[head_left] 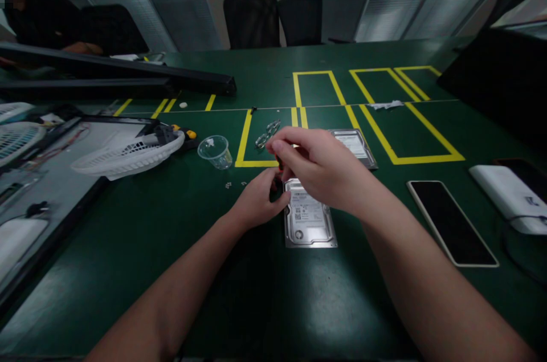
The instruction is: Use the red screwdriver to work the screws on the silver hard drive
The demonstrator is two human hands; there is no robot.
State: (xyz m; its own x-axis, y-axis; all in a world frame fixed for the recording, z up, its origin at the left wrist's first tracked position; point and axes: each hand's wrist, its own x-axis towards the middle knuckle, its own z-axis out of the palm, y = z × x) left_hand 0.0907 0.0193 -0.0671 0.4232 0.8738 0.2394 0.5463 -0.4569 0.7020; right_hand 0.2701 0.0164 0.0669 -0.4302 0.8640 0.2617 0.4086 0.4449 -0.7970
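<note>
A silver hard drive (310,216) with a white label lies flat on the green table in front of me. My right hand (310,159) is closed around a screwdriver (279,162), of which only a red and black bit of handle shows; it stands upright over the drive's far left corner, its tip hidden. My left hand (262,199) grips the drive's left edge, thumb on top and fingers curled close to the screwdriver. Beyond my right wrist is a second hard drive (356,146), partly covered. Several tiny screws (228,184) lie left of my left hand.
A clear plastic cup (216,152) and eyeglasses (268,134) stand beyond my left hand. At left are a white fan-like grille (128,154) and a large metal panel (64,196). A phone (450,222) and a white power bank (510,196) lie right. Another person (47,20) sits across, far left.
</note>
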